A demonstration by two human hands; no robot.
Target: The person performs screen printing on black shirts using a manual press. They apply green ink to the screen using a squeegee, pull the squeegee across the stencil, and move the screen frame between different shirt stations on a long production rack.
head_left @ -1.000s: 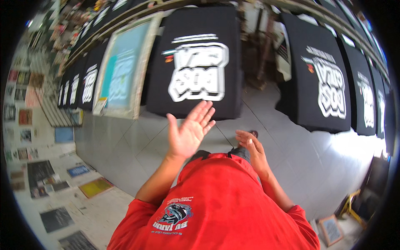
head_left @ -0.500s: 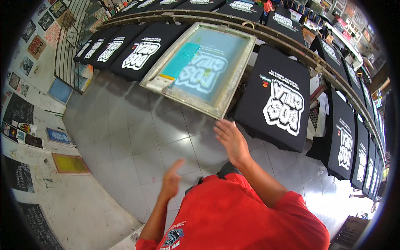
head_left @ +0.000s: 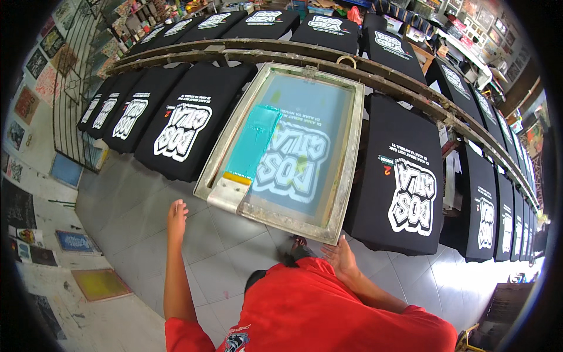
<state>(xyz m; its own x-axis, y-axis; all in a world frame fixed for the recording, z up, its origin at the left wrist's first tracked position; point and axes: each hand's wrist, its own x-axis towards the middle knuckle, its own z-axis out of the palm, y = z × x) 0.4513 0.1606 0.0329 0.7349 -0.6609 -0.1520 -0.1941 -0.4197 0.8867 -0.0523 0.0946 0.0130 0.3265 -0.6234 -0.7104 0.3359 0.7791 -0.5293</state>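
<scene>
Currently the left hand (head_left: 177,214) hangs off to the left with its forearm almost straight up the view, below the lower left corner of the screen-printing frame (head_left: 348,164); its fingers are loosely bent, slightly apart, and hold nothing. The right hand (head_left: 340,256) is palm up just below the frame's lower right corner, arm bent, fingers spread and empty; whether the fingertips touch the corner I cannot tell. Both arms come out of a red T-shirt (head_left: 328,311).

The frame lies slanted in the near row, between two black T-shirts, one on the left (head_left: 190,111) and one on the right (head_left: 410,129), both with white block lettering. Its rim is worn and grey-beige, and pale lettering shows through the bluish mesh (head_left: 287,97). A band of teal ink (head_left: 253,144) runs down the left side to a pale squeegee (head_left: 229,193) with a yellowish edge, resting at the lower left.

Compared with half a second ago, the left hand has swung outward from before the body, the right hand has turned palm up, and the squeegee keeps its place on the frame
</scene>
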